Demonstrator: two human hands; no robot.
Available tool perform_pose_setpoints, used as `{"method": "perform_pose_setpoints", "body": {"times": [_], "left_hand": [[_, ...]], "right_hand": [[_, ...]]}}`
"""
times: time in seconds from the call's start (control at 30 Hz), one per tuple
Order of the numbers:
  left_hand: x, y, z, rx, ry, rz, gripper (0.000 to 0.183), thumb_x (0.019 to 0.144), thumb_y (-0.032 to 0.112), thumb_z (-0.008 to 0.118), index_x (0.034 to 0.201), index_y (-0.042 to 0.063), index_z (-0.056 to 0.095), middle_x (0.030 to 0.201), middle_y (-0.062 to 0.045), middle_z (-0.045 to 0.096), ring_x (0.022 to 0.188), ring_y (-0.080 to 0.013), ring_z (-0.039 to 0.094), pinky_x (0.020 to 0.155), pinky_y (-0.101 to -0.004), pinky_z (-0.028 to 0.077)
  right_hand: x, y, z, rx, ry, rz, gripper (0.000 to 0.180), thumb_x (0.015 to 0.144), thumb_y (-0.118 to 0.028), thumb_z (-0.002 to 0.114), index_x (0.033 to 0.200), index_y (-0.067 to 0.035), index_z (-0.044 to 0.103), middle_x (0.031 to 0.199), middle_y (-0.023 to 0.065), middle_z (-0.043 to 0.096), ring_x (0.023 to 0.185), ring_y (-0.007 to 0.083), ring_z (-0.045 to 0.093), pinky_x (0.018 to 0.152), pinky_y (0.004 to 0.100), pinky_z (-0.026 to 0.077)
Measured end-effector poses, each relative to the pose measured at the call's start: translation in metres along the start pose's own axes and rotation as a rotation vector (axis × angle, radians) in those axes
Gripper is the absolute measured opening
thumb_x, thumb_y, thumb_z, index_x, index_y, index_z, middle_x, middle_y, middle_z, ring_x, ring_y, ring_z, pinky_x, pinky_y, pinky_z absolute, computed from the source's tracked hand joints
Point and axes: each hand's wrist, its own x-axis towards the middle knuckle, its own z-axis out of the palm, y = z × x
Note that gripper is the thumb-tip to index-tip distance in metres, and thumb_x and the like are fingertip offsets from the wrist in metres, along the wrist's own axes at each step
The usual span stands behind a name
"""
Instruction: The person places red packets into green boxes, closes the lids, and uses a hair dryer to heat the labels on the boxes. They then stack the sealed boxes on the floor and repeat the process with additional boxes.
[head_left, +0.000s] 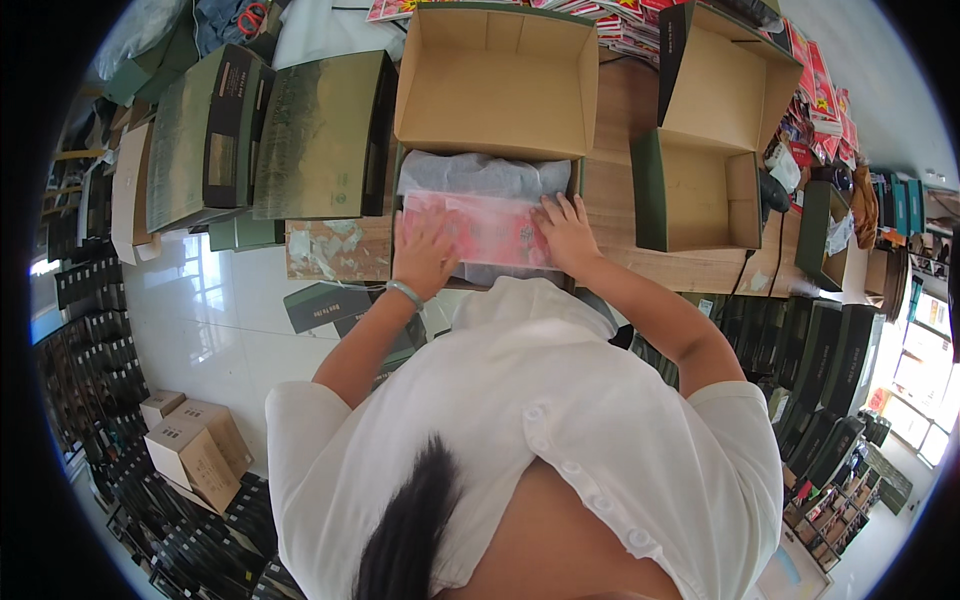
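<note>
Before me on the table is a cardboard shoe box (575, 180) with its lid (495, 82) raised at the back. Whitish tissue-like wrapping (484, 174) fills the box and covers whatever is inside. Across the wrapping lies a flat pink-and-red printed packet (491, 232), apparently in a clear plastic sleeve. My left hand (426, 251) rests on the packet's left end, its fingers blurred. At the right end, my right hand (568, 236) touches the packet with fingers spread. Neither hand visibly grips it.
Closed green boxes (319, 135) stand to the left. An opened green box (697, 195) with a raised lid sits on the wooden table (611, 165) at right. Piles of red printed packets (821, 82) lie behind. Red-handled scissors (252, 19) are at far left; cartons (199, 450) stand below.
</note>
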Motion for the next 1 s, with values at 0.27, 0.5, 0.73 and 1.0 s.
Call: {"method": "perform_pose_setpoints", "body": {"times": [0.27, 0.5, 0.73, 1.0], "left_hand": [[0.007, -0.013, 0.022, -0.042, 0.015, -0.144, 0.055, 0.094, 0.038, 0.053, 0.146, 0.023, 0.044, 0.157, -0.019, 0.025, 0.147, -0.0383, 0.019, 0.115, -0.0634, 0.008], [-0.045, -0.031, 0.044, -0.565, 0.449, -0.627, 0.047, 0.099, 0.039, 0.049, 0.134, 0.008, 0.054, 0.135, -0.024, 0.051, 0.124, -0.0458, 0.046, 0.106, -0.0504, 0.035], [-0.058, -0.055, 0.072, -1.15, 0.196, -0.978, 0.071, 0.098, 0.06, 0.042, 0.142, 0.004, 0.045, 0.131, -0.025, 0.056, 0.116, -0.0409, 0.057, 0.087, -0.0432, 0.053], [-0.035, -0.078, 0.067, -1.967, 0.254, -0.774, 0.089, 0.092, 0.077, 0.028, 0.151, 0.011, 0.032, 0.153, -0.017, 0.036, 0.132, -0.0378, 0.044, 0.103, -0.0491, 0.043]], "right_hand": [[0.002, 0.013, -0.027, 0.261, 0.073, 0.321, 0.05, 0.088, -0.023, 0.061, 0.135, -0.007, 0.052, 0.137, 0.0199, 0.051, 0.131, 0.0389, 0.044, 0.113, 0.0533, 0.029], [0.085, 0.115, -0.013, 1.141, 0.242, 0.806, 0.059, 0.096, -0.046, 0.057, 0.132, 0.001, 0.053, 0.125, 0.0201, 0.06, 0.116, 0.031, 0.055, 0.097, 0.0393, 0.044], [0.108, 0.142, -0.012, 1.4, 0.001, 0.705, 0.052, 0.101, -0.036, 0.052, 0.14, -0.001, 0.046, 0.126, 0.0087, 0.06, 0.117, 0.0197, 0.054, 0.096, 0.032, 0.044], [0.013, 0.138, 0.002, 1.535, 0.352, 0.484, 0.051, 0.1, -0.02, 0.053, 0.147, -0.005, 0.04, 0.126, 0.0076, 0.057, 0.115, 0.0214, 0.054, 0.101, 0.0307, 0.042]]}}
